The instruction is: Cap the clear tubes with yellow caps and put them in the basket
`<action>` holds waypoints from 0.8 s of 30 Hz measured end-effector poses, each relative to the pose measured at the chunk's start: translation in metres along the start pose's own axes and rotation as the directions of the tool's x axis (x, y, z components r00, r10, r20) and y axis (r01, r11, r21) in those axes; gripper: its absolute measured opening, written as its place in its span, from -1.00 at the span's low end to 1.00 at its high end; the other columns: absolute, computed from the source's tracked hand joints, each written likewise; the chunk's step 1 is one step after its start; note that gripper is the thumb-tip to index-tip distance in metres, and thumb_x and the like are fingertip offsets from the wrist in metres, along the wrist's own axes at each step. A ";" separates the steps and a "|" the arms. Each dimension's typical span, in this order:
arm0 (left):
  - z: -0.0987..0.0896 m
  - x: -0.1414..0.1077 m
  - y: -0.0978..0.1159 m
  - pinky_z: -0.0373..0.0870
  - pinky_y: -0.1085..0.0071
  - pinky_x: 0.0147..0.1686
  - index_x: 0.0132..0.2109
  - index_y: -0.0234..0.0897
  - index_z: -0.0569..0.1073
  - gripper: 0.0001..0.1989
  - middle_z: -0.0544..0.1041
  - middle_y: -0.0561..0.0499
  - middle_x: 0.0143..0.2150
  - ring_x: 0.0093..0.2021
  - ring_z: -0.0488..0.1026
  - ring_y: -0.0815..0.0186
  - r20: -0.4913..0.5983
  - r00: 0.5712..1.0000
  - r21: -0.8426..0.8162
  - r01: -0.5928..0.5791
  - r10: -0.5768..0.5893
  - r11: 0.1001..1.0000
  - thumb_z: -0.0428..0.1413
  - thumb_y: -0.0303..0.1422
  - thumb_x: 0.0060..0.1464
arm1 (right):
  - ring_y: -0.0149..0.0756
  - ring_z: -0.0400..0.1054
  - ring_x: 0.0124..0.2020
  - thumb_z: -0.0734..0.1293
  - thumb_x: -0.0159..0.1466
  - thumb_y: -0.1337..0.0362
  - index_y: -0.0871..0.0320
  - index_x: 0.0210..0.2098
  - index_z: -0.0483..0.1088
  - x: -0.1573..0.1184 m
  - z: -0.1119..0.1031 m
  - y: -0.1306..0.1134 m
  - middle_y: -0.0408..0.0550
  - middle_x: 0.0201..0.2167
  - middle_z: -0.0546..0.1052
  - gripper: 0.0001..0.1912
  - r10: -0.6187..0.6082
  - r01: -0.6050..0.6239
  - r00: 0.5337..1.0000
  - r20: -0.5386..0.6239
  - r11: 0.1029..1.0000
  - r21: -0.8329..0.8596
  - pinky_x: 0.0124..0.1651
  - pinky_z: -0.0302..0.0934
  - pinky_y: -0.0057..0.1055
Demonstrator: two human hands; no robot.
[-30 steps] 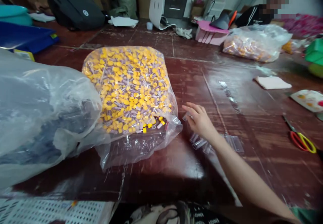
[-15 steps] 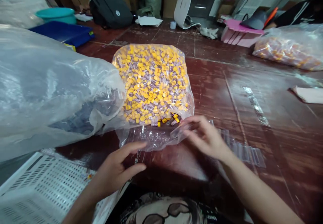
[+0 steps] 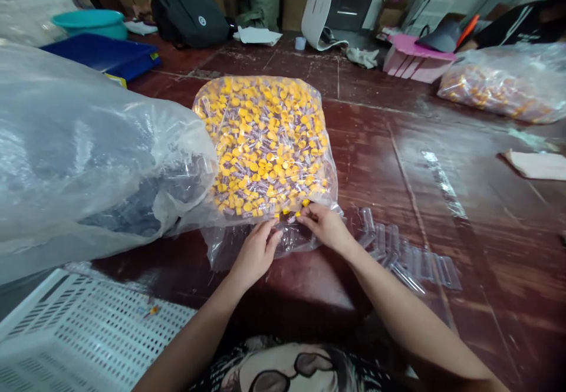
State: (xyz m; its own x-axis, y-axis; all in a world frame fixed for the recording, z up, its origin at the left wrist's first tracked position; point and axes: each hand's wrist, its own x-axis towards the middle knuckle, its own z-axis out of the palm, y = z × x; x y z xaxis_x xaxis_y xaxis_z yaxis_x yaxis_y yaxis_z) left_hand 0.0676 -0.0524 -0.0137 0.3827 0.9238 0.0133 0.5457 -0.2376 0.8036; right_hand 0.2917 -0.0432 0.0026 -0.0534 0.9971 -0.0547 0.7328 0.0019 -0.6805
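Note:
A clear plastic bag (image 3: pixel 333 168) lies on the dark red table, packed with small pieces that have yellow caps and purple patterned bodies. At its near, open edge, my left hand (image 3: pixel 259 252) has thumb and forefinger drawn together at a yellow-capped piece (image 3: pixel 277 216). Just to the right, my right hand (image 3: pixel 326 227) pinches at another small capped piece (image 3: pixel 292 218) in the bag's mouth. The fingers partly hide both pieces. Several clear empty tubes (image 3: pixel 393 241) lie loose beside my right forearm.
A large translucent sack (image 3: pixel 88 144) bulges at left. Below it stands a white perforated basket (image 3: pixel 101 303) with a small yellow-tipped piece (image 3: pixel 153 310) inside. Farther back are a blue tray (image 3: pixel 101 53), a pink box (image 3: pixel 415 56) and another filled bag (image 3: pixel 504 82), near a person's dark sleeve (image 3: pixel 517 23).
Both hands have moved in to the bag's mouth and closed at the pieces. My right hand no longer holds the clear tube; more tubes show on the table at right.

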 end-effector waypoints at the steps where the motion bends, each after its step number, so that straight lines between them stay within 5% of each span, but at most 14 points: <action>1: 0.000 -0.001 0.001 0.37 0.14 0.18 0.19 -0.25 0.36 -0.63 0.47 -0.18 0.16 0.15 0.44 0.17 -0.010 1.000 -0.010 0.002 -0.002 1.000 -0.03 -0.25 0.32 | -0.25 0.46 -0.26 0.34 0.32 0.13 0.11 -0.28 0.48 -0.003 0.000 -0.003 -0.07 -0.28 0.58 -0.82 -0.070 0.069 0.998 0.002 0.990 0.124 -0.15 0.33 -0.33; 5: -0.002 -0.004 0.005 0.42 0.13 0.11 0.15 -0.24 0.40 -0.66 0.52 -0.15 0.09 0.08 0.48 0.18 -0.008 1.000 -0.044 -0.011 0.011 0.999 0.01 -0.26 0.30 | -0.28 0.46 -0.24 0.35 0.32 0.12 0.10 -0.27 0.49 -0.012 0.002 -0.013 -0.09 -0.26 0.59 -0.81 -0.191 0.199 0.980 -0.059 0.919 0.340 -0.10 0.33 -0.33; 11: -0.009 -0.009 0.012 0.41 0.18 0.13 0.17 -0.22 0.40 -0.64 0.51 -0.15 0.10 0.11 0.46 0.19 -0.048 0.998 -0.061 -0.050 0.047 0.997 0.00 -0.23 0.31 | -0.24 0.52 -0.18 0.33 0.34 0.15 0.06 0.05 0.47 -0.028 0.013 -0.026 -0.05 -0.10 0.61 -0.69 -0.168 0.155 0.986 0.001 0.908 0.390 -0.04 0.42 -0.25; 17: -0.013 -0.017 0.023 0.40 0.25 0.15 0.25 -0.27 0.34 -0.59 0.49 -0.17 0.09 0.11 0.45 0.20 -0.094 0.994 0.062 -0.053 0.059 0.997 -0.06 -0.25 0.34 | -0.28 0.55 -0.32 0.22 0.39 0.23 -0.06 0.21 0.38 -0.043 0.025 -0.044 -0.09 0.11 0.52 -0.59 -0.188 0.164 0.982 0.024 0.903 0.397 -0.24 0.50 -0.29; 20: -0.021 -0.034 0.022 0.42 0.28 0.11 0.28 -0.26 0.31 -0.57 0.51 -0.15 0.05 0.08 0.47 0.21 -0.093 0.993 0.136 -0.060 0.073 0.989 -0.08 -0.25 0.35 | -0.34 0.55 -0.39 0.19 0.39 0.27 -0.09 0.25 0.34 -0.048 0.029 -0.056 -0.13 0.09 0.54 -0.55 -0.246 0.186 0.964 0.103 0.898 0.399 -0.25 0.50 -0.33; 24: -0.051 -0.083 -0.006 0.43 0.29 0.11 0.31 -0.08 0.28 -0.54 0.50 -0.05 0.12 0.08 0.48 0.19 -0.051 0.997 0.204 -0.050 0.062 0.978 -0.01 -0.23 0.30 | -0.42 0.54 -0.40 0.19 0.39 0.29 -0.08 0.26 0.32 -0.051 0.009 -0.067 -0.15 0.07 0.55 -0.53 -0.413 0.265 0.872 0.264 0.851 0.454 -0.19 0.49 -0.41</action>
State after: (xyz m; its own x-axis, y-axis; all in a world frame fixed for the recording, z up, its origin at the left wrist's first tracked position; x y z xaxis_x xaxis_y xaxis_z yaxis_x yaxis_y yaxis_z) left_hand -0.0049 -0.1124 0.0107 0.3775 0.9213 0.0932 0.6665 -0.3402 0.6633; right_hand 0.2394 -0.0949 0.0447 -0.5282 0.8482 0.0400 0.3014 0.2313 -0.9250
